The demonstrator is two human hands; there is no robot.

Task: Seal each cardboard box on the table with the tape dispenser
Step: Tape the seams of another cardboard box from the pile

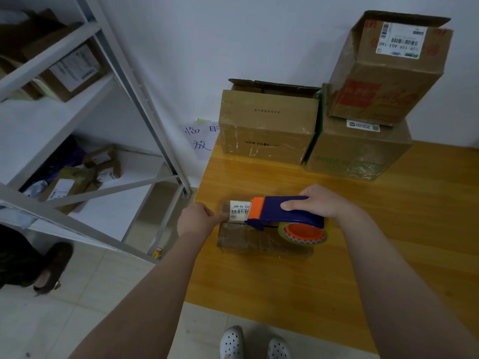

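The tape dispenser (285, 211) and the right hand (316, 203) hide much of the top of the small box (259, 242), so the seam cannot be seen. See-through tape is hard to make out on the brown card. A white label (239, 209) on the box is partly under the dispenser's orange front. The small box lies flat near the left edge of the yellow wooden table (388, 255), close to the person. At the back of the table stands an open box (267, 125), and beside it a big box (357, 151) with a tall box (383, 73) on top, its flap up. A paper sign (201, 139) is half hidden behind the open box. A metal shelf rack (145, 104) with parcels stands to the left. White shoes (232, 342) show at the bottom, cut off by the edge. The right hand wraps its fingers around the blue handle and holds the dispenser on the box, with the tape roll (303, 234) at the box's right end. The left hand (198, 220) has curled fingers and grips the box's left end by the label.
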